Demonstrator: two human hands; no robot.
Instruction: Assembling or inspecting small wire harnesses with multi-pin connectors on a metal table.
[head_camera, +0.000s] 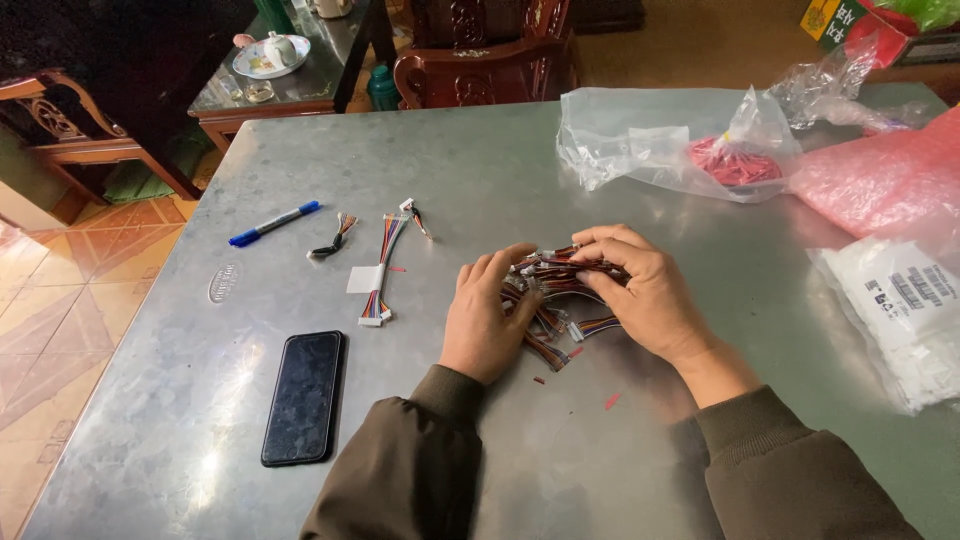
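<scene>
Both hands rest on a heap of short multicoloured wire harnesses (552, 318) with white connectors, in the middle of a grey metal table (500, 170). My left hand (485, 315) lies on the heap's left side, fingers curled onto the wires. My right hand (640, 285) covers the heap's right side and pinches several wires near the top. A separate flat ribbon harness (380, 268) with a white tag lies to the left, next to a small dark wire piece (332, 243).
A black phone (303, 396) lies face up at the front left. A blue marker (273, 223) sits further back. Clear plastic bags (660, 140) with red parts, pink bubble wrap (880, 175) and a white packet (905, 310) crowd the right side. Wooden furniture stands behind the table.
</scene>
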